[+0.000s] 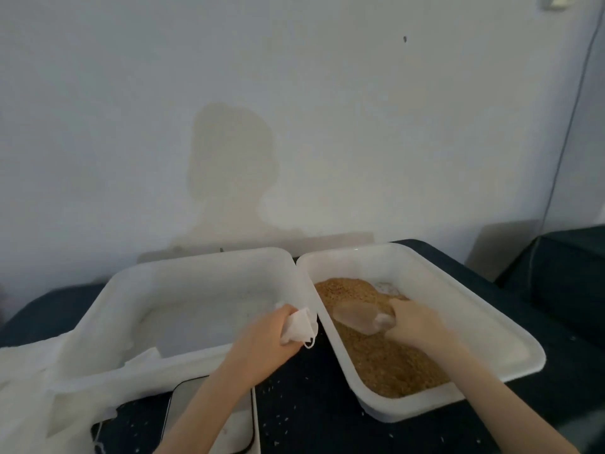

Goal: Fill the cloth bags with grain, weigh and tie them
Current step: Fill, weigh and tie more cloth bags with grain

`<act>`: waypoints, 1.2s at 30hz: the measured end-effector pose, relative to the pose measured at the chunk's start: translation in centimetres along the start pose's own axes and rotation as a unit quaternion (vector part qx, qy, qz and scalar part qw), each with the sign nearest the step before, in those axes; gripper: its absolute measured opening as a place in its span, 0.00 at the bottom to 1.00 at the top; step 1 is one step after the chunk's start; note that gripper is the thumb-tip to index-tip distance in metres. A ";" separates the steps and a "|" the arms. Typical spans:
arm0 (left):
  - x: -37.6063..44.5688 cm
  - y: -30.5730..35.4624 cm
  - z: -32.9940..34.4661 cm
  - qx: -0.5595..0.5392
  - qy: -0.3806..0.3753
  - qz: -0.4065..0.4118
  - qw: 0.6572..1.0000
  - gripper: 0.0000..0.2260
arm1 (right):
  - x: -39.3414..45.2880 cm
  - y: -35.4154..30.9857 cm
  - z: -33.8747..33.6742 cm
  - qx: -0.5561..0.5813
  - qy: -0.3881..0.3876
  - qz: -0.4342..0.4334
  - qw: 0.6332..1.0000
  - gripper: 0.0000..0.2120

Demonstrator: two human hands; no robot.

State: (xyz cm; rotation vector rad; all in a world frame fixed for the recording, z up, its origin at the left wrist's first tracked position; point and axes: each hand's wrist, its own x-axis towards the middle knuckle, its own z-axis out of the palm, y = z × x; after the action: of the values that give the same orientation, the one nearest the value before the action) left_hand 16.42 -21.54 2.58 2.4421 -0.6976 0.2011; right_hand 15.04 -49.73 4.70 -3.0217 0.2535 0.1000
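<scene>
Grain (383, 358) in right tray (491, 326), beside left tray (108, 296)

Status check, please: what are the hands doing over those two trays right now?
Left hand grips cloth bag. Right hand holds scoop in grain, right tray. Nothing in the way.

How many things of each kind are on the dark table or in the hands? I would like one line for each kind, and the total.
White trays: 2
Cloth bag in the left hand: 1
Clear scoop in the right hand: 1
Scale: 1
Loose cloth pile: 1
Total: 6
</scene>
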 end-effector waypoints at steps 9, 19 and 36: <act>1.3 0.7 0.5 -0.003 0.000 0.004 1.000 0.17 | 1.1 -0.6 -1.5 -0.047 0.058 0.063 0.995 0.15; 2.1 0.9 0.0 -0.005 -0.005 -0.017 1.000 0.20 | 3.5 -1.1 1.2 0.099 -0.045 0.028 0.994 0.18; 3.2 -0.9 -1.5 -0.087 0.026 -0.045 0.995 0.13 | 3.7 0.3 0.0 0.208 0.039 0.035 0.977 0.13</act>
State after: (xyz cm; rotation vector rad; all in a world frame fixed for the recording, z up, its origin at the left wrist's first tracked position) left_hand 19.66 -21.44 4.28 2.2876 -0.5583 0.1604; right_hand 18.69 -50.60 4.37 -2.6024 0.3400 -0.0590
